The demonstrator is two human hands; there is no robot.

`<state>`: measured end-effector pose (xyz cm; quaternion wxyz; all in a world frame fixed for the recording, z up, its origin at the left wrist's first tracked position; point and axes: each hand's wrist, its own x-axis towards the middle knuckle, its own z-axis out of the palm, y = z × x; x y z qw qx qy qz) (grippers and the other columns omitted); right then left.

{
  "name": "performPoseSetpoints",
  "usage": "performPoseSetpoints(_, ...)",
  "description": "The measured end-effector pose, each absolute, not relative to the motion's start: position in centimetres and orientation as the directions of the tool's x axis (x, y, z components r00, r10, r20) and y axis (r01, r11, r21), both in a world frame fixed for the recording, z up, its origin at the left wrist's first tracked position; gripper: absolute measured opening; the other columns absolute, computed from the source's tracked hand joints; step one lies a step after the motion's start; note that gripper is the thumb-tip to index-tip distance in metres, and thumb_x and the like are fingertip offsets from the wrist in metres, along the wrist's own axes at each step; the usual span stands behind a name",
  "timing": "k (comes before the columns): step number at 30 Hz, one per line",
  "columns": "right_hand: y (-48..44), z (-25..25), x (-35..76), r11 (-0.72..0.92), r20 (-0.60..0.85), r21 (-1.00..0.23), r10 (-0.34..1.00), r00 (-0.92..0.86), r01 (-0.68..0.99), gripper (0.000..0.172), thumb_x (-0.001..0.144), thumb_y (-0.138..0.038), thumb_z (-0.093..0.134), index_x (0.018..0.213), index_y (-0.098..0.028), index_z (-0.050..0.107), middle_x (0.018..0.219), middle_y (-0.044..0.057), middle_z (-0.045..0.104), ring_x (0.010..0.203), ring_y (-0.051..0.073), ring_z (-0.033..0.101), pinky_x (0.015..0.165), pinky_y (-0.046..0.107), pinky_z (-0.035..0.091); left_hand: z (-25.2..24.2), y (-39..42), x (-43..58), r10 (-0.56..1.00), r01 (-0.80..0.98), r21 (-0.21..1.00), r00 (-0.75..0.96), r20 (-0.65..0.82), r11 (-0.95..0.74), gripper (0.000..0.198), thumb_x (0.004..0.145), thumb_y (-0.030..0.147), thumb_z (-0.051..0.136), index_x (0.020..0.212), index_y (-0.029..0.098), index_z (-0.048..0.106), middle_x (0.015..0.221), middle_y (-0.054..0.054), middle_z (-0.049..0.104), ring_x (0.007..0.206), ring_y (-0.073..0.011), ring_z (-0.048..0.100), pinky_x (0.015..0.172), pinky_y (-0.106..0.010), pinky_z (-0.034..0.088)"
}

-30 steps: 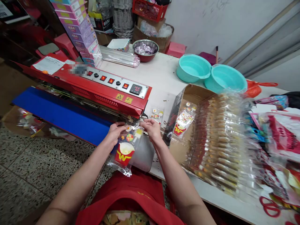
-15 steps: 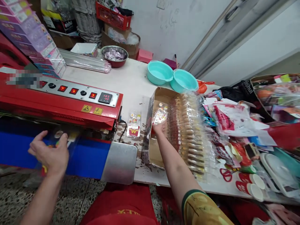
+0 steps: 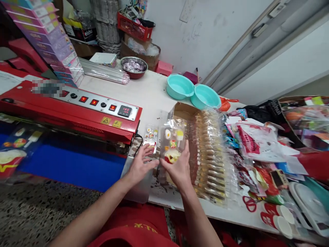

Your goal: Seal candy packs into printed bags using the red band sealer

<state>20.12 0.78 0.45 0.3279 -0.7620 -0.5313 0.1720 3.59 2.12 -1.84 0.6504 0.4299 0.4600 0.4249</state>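
My right hand (image 3: 180,168) grips the lower part of a clear plastic packet (image 3: 172,143) with small food-shaped pieces inside, held up in front of the cardboard box (image 3: 177,109). My left hand (image 3: 141,162) is open, fingers spread, beside that packet. Its fingertips partly cover a small printed card (image 3: 151,132) on the table; whether they touch it I cannot tell. Another clear packet (image 3: 28,137) lies on the blue belt (image 3: 77,164) of the red sealing machine (image 3: 102,123). A row of filled packets (image 3: 209,154) stands on edge in the box.
Two turquoise basins (image 3: 180,85) and a metal bowl (image 3: 134,67) of small sachets stand at the back. Stacked boxes (image 3: 51,44) rise behind the machine. On the right are a heap of packaging (image 3: 254,137), red scissors (image 3: 249,203) and paper cups (image 3: 276,223).
My left hand has left the packet on the belt and moved right; that packet now lies farther left. My right hand has raised a packet from the box and drawn it leftward.
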Motion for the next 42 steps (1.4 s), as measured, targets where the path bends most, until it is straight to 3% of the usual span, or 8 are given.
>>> performPoseSetpoints(5, -2.9, -1.8, 17.2, -0.188, -0.077, -0.862, 0.966, 0.246, 0.470, 0.123, 0.064, -0.055, 0.079, 0.154, -0.020, 0.002, 0.135, 0.019, 0.043, 0.116, 0.034, 0.051, 0.094, 0.050, 0.047, -2.0, 2.6, 2.9, 0.839, -0.431, 0.741, 0.431, -0.333, 0.515, 0.072, 0.066, 0.026, 0.080, 0.129, 0.020, 0.046, 0.119, -0.013, 0.067, 0.104, -0.0256, 0.066, 0.089, -0.038, 0.052)
performPoseSetpoints(9, -2.2, -2.5, 19.1, -0.219, -0.166, -0.958, 0.949, 0.267, 0.182, 0.095, 0.078, -0.056, 0.066, 0.151, -0.021, 0.016, 0.128, 0.016, 0.048, 0.099, 0.024, 0.059, 0.084, 0.041, 0.054, -2.7, 1.9, 0.3, 0.795, -0.409, 0.698, 0.452, -0.405, 0.588, 0.067, 0.066, 0.022, 0.080, 0.126, 0.019, 0.050, 0.108, -0.010, 0.071, 0.096, -0.0219, 0.069, 0.086, -0.033, 0.051)
performPoseSetpoints(18, 1.6, -0.4, 21.4, 0.027, 0.086, -0.937, 0.984, 0.155, 0.349, 0.034, 0.091, -0.046, 0.056, 0.112, -0.021, 0.066, 0.109, 0.009, 0.066, 0.097, 0.023, 0.062, 0.086, 0.037, 0.051, -2.8, 0.9, -3.2, 0.740, -0.230, 0.743, 0.470, -0.482, 0.629, 0.060, 0.069, 0.029, 0.079, 0.124, 0.018, 0.058, 0.100, -0.009, 0.073, 0.085, -0.0187, 0.069, 0.075, -0.027, 0.052)
performPoseSetpoints(22, 3.4, -0.1, 20.7, -0.075, -0.137, -0.950, 0.973, -0.185, 0.304, 0.039, 0.083, -0.055, 0.062, 0.098, -0.020, 0.072, 0.079, 0.005, 0.069, 0.067, 0.020, 0.061, 0.067, 0.034, 0.050, -2.7, 0.8, -5.3, 0.764, -0.090, 0.817, 0.426, -0.485, 0.570, 0.055, 0.069, 0.031, 0.078, 0.121, 0.017, 0.064, 0.086, -0.006, 0.072, 0.073, -0.0162, 0.066, 0.065, -0.024, 0.049)
performPoseSetpoints(27, 4.5, -1.6, 18.9, -0.330, -0.471, -0.879, 0.717, -0.514, 0.344, 0.051, 0.062, -0.056, 0.080, 0.096, -0.019, 0.074, 0.079, 0.007, 0.068, 0.059, 0.018, 0.055, 0.056, 0.030, 0.046, -3.4, 0.7, -7.5, 0.753, 0.035, 0.857, 0.460, -0.470, 0.514, 0.051, 0.067, 0.028, 0.075, 0.116, 0.017, 0.067, 0.080, -0.003, 0.071, 0.068, -0.0142, 0.061, 0.062, -0.023, 0.045)
performPoseSetpoints(35, 3.3, -5.1, 16.2, -0.428, -0.621, -0.781, 0.611, -0.492, 0.454, 0.054, 0.057, -0.068, 0.079, 0.078, -0.020, 0.066, 0.058, 0.000, 0.053, 0.051, 0.013, 0.041, 0.047, 0.025, 0.027, -2.7, -2.2, -11.7, 0.873, 0.587, 0.748, 0.137, -0.469, 0.310, 0.045, 0.072, 0.046, 0.072, 0.109, 0.020, 0.071, 0.088, -0.005, 0.071, 0.077, -0.0181, 0.061, 0.064, -0.026, 0.041)
performPoseSetpoints(38, 2.8, -5.3, 16.3, -0.455, -0.619, -0.783, 0.640, -0.455, 0.425, 0.054, 0.059, -0.067, 0.079, 0.074, -0.019, 0.061, 0.058, 0.000, 0.052, 0.051, 0.011, 0.041, 0.048, 0.024, 0.028, -2.9, -5.8, -14.2, 0.825, 0.448, 0.761, 0.086, -0.559, 0.469, 0.048, 0.062, 0.048, 0.079, 0.099, 0.019, 0.072, 0.078, -0.002, 0.069, 0.067, -0.0154, 0.059, 0.058, -0.024, 0.040)
performPoseSetpoints(42, 2.3, -5.4, 16.3, -0.530, -0.652, -0.757, 0.640, -0.405, 0.381, 0.058, 0.052, -0.065, 0.084, 0.074, -0.017, 0.059, 0.056, -0.002, 0.053, 0.049, 0.009, 0.043, 0.047, 0.022, 0.028, -4.7, -9.5, -15.8, 0.780, -0.091, 0.776, 0.029, -0.625, 0.624, 0.052, 0.055, 0.041, 0.083, 0.097, 0.015, 0.067, 0.074, -0.002, 0.069, 0.063, -0.0138, 0.061, 0.060, -0.024, 0.045)
